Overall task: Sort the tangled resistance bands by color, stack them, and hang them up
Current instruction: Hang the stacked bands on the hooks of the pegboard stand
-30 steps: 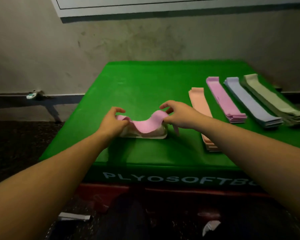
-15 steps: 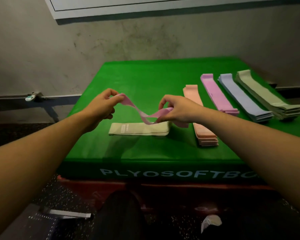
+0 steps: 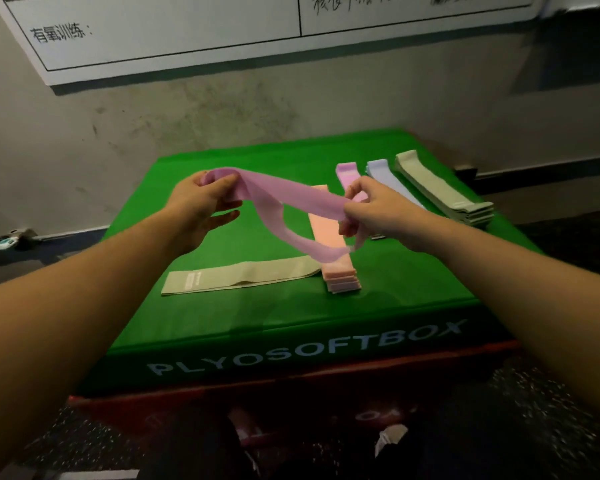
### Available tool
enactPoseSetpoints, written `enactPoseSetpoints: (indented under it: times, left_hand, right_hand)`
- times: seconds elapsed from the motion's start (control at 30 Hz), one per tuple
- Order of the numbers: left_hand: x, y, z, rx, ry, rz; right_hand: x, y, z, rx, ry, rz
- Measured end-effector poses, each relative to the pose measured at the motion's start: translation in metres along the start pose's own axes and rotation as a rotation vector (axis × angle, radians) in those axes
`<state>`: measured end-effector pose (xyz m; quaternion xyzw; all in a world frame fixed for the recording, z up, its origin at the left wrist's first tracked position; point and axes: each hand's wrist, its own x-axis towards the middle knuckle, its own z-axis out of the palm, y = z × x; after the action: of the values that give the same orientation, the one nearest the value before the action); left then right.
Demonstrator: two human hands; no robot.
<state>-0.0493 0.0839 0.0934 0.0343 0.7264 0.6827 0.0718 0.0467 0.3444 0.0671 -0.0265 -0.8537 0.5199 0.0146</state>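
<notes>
The pink band (image 3: 284, 199) is held taut in the air above the green plyo box (image 3: 257, 327), probably to straighten its twisted loop before stacking. The left hand (image 3: 201, 206) pinches one end with thumb and fingers; the right hand (image 3: 374, 209) grips the other end. A beige band (image 3: 243, 277) lies flat on the box below it. Sorted stacks rest toward the box's right: peach stack (image 3: 333, 258), pink stack (image 3: 347, 171), lavender stack (image 3: 381, 171), grey-green stack (image 3: 440, 188).

Both bare forearms reach forward from lower corners, hands raised side by side. Left hand (image 3: 201, 202): thumb and curled fingers pinch one end of stretchy pink fabric resistance band (image 3: 291, 199), lower fingers loosely spread beneath. Right hand (image 3: 378, 211): fingers curled, pinching band's other end, knuckles up, wrist slightly bent. Hands well apart, at about same height.
</notes>
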Motion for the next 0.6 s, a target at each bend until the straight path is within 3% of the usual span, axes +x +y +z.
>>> enactPoseSetpoints:
  times: [0.33,0.6]
  left_hand:
    - [0.027,0.013,0.104,-0.028,-0.077,0.003]
    - [0.058,0.005,0.147,0.045,-0.085,-0.007]
  right_hand:
    - [-0.048,0.058,-0.073,0.153,0.015,0.145]
    - [-0.063,0.082,-0.084,0.253,-0.023,0.045]
